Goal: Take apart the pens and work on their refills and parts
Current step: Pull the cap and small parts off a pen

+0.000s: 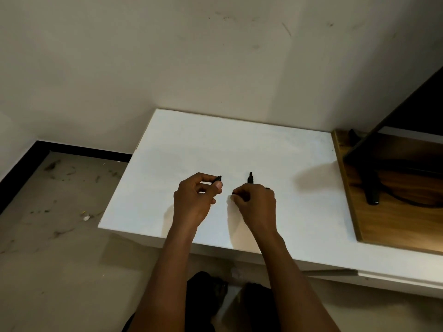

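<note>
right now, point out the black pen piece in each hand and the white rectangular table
left-hand black pen piece [217, 179]: head view, on its exposed far tip
right-hand black pen piece [250, 178]: head view, on the exposed end sticking up
white rectangular table [215, 140]: head view, on the bare top

white table [239, 144] against a scuffed wall [167, 56], wooden board [395, 224] alongside, littered floor [48, 224]
</note>
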